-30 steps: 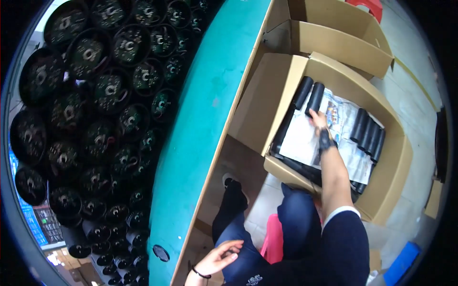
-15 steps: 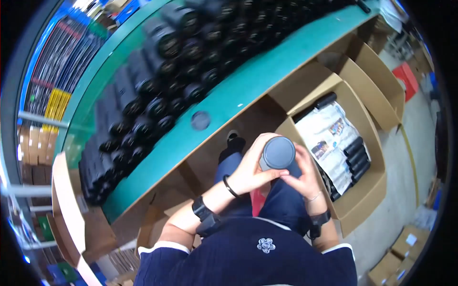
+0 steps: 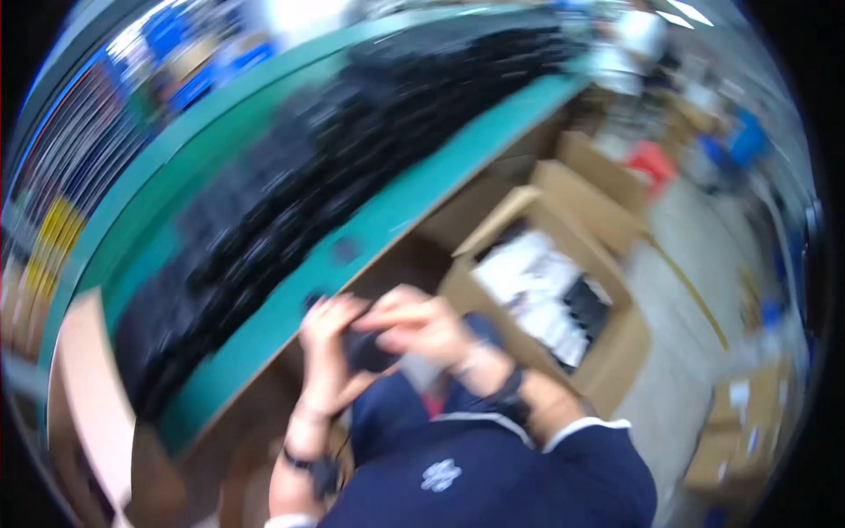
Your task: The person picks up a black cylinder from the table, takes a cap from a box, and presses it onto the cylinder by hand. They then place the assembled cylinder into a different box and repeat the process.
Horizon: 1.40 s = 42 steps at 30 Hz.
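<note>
Motion blur smears both hands. My left hand (image 3: 324, 348) is near the table's front edge, its fingers and thumb curved around a dark cylinder (image 3: 371, 350) that hardly stands out from my dark trousers. My right hand (image 3: 422, 326) reaches over from the right, fingers pointing left above the cylinder; whether they touch it is unclear. A small black piece (image 3: 314, 301) shows at the left fingertips, too blurred to name. Beyond my hands, a flat dark disc (image 3: 345, 251) lies on the green tabletop (image 3: 405, 211).
Rows of stacked black cylindrical items (image 3: 264, 202) fill the back of the table. At right stands an open cardboard box (image 3: 629, 348) holding printed paper and black cylinders (image 3: 585, 308). Another carton (image 3: 95, 387) stands at left, more boxes (image 3: 735, 414) on the floor at lower right.
Both hands have moved left toward the table edge, and the cylinder's round grey end no longer faces up in view. My right hand now reaches across above it. The whole view has swung.
</note>
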Motion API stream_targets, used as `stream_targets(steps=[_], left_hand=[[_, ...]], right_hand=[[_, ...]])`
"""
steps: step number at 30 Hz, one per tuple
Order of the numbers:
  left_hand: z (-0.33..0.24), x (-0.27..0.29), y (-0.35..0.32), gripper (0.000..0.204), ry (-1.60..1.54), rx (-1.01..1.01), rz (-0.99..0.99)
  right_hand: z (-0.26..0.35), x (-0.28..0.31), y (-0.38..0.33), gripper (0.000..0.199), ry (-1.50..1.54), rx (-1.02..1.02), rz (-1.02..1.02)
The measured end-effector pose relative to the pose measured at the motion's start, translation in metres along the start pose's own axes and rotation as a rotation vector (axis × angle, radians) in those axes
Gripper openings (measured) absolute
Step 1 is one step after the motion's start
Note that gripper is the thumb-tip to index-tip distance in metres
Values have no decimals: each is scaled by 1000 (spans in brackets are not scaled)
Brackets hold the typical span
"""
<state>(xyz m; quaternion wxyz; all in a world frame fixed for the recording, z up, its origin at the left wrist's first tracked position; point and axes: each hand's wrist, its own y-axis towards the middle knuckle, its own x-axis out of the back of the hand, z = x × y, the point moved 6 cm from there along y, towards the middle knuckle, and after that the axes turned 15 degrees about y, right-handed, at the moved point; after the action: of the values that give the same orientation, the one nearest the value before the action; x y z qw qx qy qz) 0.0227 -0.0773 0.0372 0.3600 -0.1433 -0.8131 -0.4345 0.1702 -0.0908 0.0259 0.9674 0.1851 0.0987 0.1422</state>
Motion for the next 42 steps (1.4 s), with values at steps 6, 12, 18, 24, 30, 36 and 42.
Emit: stream_targets(steps=[6, 12, 18, 24, 30, 36, 42], left_hand=[[18, -40, -44, 81, -540, 281, 83], [9, -99, -50, 79, -997, 422, 152], [-13, -123, -33, 74, -1100, 485, 190], [-3, -126, -33, 74, -932, 455, 319], [-3, -131, -44, 73, -1018, 539, 188], [-17, -132, -33, 72, -629, 216, 342], [-17, -126, -47, 81, -759, 402, 242]], right_hand=[[-43, 3, -45, 34, 404, -267, -88], [-91, 132, -169, 56, 610, -239, -867], [-208, 285, -383, 11, 989, -143, -1765], [-229, 275, -436, 13, 971, -212, -1815], [-192, 242, -357, 16, 836, -223, -1469], [-61, 114, -144, 31, 480, -326, -590], [-42, 50, -89, 29, 101, -74, -289]])
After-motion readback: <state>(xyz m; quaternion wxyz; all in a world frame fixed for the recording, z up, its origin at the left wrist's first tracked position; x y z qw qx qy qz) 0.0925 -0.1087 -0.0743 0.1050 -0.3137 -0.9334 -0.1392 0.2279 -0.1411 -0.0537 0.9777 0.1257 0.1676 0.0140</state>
